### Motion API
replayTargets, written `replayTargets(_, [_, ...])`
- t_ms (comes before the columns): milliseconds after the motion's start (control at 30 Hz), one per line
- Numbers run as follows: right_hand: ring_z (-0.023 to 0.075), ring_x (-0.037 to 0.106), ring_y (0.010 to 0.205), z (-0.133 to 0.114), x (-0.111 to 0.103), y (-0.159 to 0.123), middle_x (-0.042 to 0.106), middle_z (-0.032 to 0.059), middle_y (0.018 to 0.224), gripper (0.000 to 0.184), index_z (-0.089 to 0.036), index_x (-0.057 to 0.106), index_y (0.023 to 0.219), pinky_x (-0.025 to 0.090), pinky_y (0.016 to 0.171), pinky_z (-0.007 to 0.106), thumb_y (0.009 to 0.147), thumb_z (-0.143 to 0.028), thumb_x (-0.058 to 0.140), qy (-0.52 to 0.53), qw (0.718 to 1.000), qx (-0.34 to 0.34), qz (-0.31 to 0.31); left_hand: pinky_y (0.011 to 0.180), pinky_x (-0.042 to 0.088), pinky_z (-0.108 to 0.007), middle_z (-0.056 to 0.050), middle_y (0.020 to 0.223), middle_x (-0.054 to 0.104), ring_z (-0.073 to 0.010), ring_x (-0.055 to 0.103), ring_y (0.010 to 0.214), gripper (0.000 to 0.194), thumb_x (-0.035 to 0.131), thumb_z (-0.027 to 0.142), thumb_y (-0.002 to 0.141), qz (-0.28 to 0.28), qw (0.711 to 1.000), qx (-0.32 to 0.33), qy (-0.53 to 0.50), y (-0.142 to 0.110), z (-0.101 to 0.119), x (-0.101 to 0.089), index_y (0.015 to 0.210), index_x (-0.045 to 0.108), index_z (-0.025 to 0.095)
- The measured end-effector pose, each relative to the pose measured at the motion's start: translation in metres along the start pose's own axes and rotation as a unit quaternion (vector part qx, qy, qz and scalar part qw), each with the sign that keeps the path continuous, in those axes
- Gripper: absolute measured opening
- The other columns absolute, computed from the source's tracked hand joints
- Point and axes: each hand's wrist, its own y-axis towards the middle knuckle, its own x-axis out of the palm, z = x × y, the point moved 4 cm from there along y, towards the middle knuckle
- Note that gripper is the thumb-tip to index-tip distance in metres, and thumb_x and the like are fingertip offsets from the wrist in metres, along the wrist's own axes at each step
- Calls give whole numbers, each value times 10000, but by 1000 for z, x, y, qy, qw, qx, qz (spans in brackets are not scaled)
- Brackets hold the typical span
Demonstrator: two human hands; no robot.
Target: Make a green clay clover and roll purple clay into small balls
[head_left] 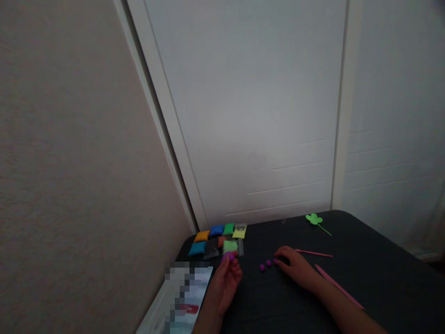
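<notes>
My left hand (225,283) is raised over the table's left part, closed, with a lump of purple modelling clay (227,256) between thumb and fingers. My right hand (294,265) rests low at the middle of the table. Its thumb and index finger close around a small purple clay ball (275,261) on the dark surface. Just left of these fingertips lie a second purple ball (269,263) and a third purple ball (262,267), forming a short row.
Behind my left hand lie several coloured clay packets (197,248). A partly blurred tablet-like screen (200,287) is at the left edge. Two pink modelling tools (339,286) lie near my right arm. A green clover-like clay shape (314,219) lies at the back right.
</notes>
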Motion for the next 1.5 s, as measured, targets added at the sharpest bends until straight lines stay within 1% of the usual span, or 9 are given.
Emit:
replayTargets(233, [176,531,926,-1,-1,-1,574,38,975,212,-236,583,921,394,837,297,774,-339,471,3,1000,4,0,597,442,-220,-1,687,499,-74,486,607,57,521,163,770,-63,997,-2,-38,-2,1,3,807,564,160])
replayTargets(467, [165,521,945,0,1,0,568,36,992,221,-226,573,938,381,854,281,784,-338,461,-2,1000,-2,0,657,459,-267,-25,720,571,-117,557,686,101,532,229,769,3,999,-8,-51,2,4,-4,744,577,141])
replayTargets(667, [155,523,930,1,1,-1,566,29,978,215,-224,574,931,383,841,268,783,-338,468,-4,1000,0,-2,634,455,-264,-3,653,547,-107,545,646,161,513,286,780,-36,998,4,-60,1,5,-1,722,580,152])
replayTargets(800, [155,525,924,0,0,-1,571,29,971,207,-223,577,922,384,837,265,784,-332,467,0,1000,0,-6,694,462,-280,-31,780,599,-125,571,726,71,537,177,764,-19,999,9,-49,1,3,-8,789,597,150])
replayTargets(933, [153,527,920,-1,0,-1,570,29,972,210,-224,573,933,386,833,261,787,-327,461,3,1000,-1,-8,711,468,-284,-30,821,619,-125,581,744,144,540,88,746,5,1000,14,-18,1,2,-11,856,599,159])
replayTargets(1067, [159,527,917,0,1,0,571,32,970,212,-222,574,929,387,829,266,785,-329,462,4,1000,-1,-8,694,472,-264,-45,819,626,-109,578,713,154,535,99,755,16,1000,10,8,0,1,-7,892,598,126])
replayTargets(1200, [159,526,920,1,2,0,573,33,971,212,-223,578,929,385,835,265,782,-324,464,3,1000,3,-6,710,471,-260,-77,913,623,-109,581,747,203,528,121,767,19,999,9,26,0,1,-4,963,582,110])
replayTargets(1400, [162,532,918,-1,1,0,581,32,963,217,-224,585,921,388,836,271,776,-333,465,11,1000,6,-2,760,460,-266,-62,1048,593,-120,578,841,275,516,65,760,6,999,13,40,-3,2,-1,1015,563,157])
replayTargets(1500, [167,530,940,2,-1,0,584,33,983,238,-221,586,937,383,858,280,759,-343,485,36,999,23,8,763,458,-277,-44,998,611,-122,582,832,299,509,58,762,-1,999,14,37,-3,2,-1,1032,552,181])
